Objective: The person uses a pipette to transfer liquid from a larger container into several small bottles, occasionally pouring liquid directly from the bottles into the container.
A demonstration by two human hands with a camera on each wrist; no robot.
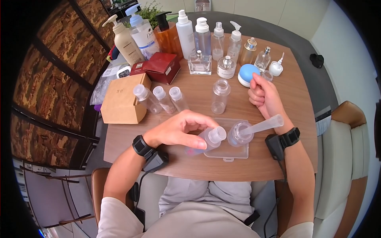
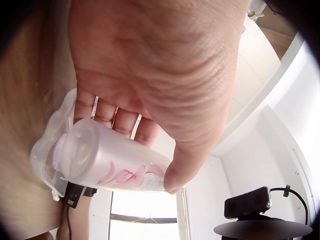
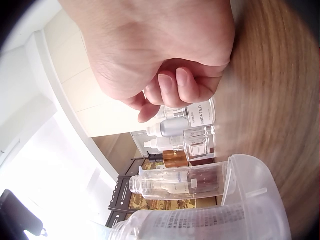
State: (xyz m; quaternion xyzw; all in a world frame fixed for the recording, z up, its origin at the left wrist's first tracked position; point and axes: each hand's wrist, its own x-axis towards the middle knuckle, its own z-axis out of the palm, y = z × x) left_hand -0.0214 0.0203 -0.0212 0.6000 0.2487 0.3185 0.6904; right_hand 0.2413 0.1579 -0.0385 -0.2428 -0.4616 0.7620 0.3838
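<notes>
My left hand point(image 1: 184, 129) grips a small translucent bottle point(image 2: 117, 157) with pink flowers printed on its side. In the head view that bottle leans, its pale top toward the right. Beside it a clear bottle point(image 1: 239, 135) stands over a clear plastic case point(image 1: 226, 151), with a long tapered translucent piece point(image 1: 264, 125) slanting from its top. My right hand point(image 1: 266, 95) is raised with fingers curled, nothing visible in them, close to a blue-lidded jar point(image 1: 249, 73). An uncapped clear bottle point(image 1: 219, 97) stands between the hands, farther back.
Several pump bottles, including an amber bottle point(image 1: 168, 37), line the back. Before them stand perfume bottles point(image 1: 199, 64) and a dark red box point(image 1: 162, 67). A cardboard box point(image 1: 123, 99) and small capped bottles point(image 1: 160, 99) are at left. A white pump head point(image 1: 276, 68) stands at back right.
</notes>
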